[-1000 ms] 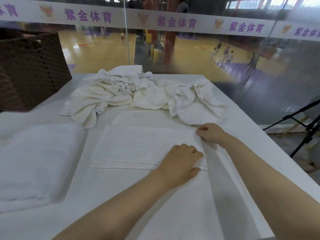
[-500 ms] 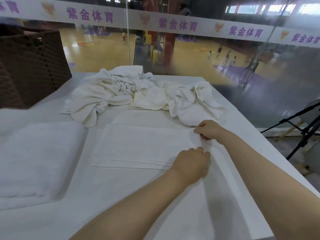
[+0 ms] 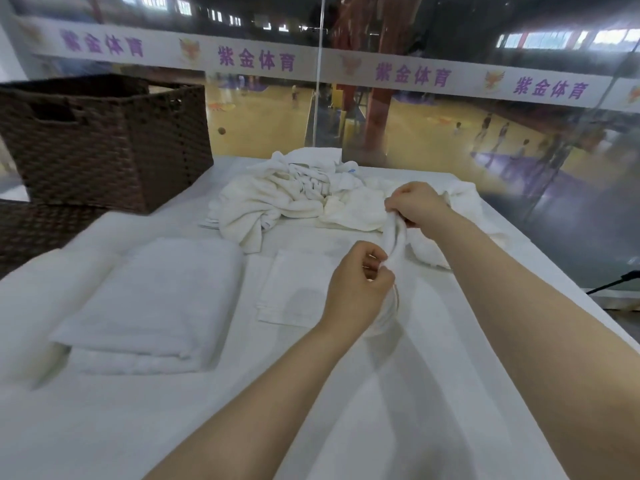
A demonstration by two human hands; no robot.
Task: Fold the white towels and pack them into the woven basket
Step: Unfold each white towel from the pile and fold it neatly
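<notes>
A half-folded white towel [image 3: 294, 289] lies flat on the white table [image 3: 173, 427] in front of me. My left hand [image 3: 360, 289] pinches its near right edge and my right hand [image 3: 415, 206] grips its far right edge; both lift that edge off the table, so the cloth bunches between them. Behind it lies a crumpled heap of white towels [image 3: 277, 199]. A thick folded white towel [image 3: 156, 303] rests at the left. The dark brown woven basket [image 3: 104, 147] stands at the far left corner.
A glass wall with a purple-lettered banner [image 3: 412, 74] runs behind the table, with a sports hall beyond. The table's right edge [image 3: 540, 258] is close to my right arm. A black stand leg [image 3: 613, 282] shows at the right.
Both hands were resting on the towel's right edge on the table; now they have gripped it and raised it. The camera has turned left, bringing the basket into fuller view.
</notes>
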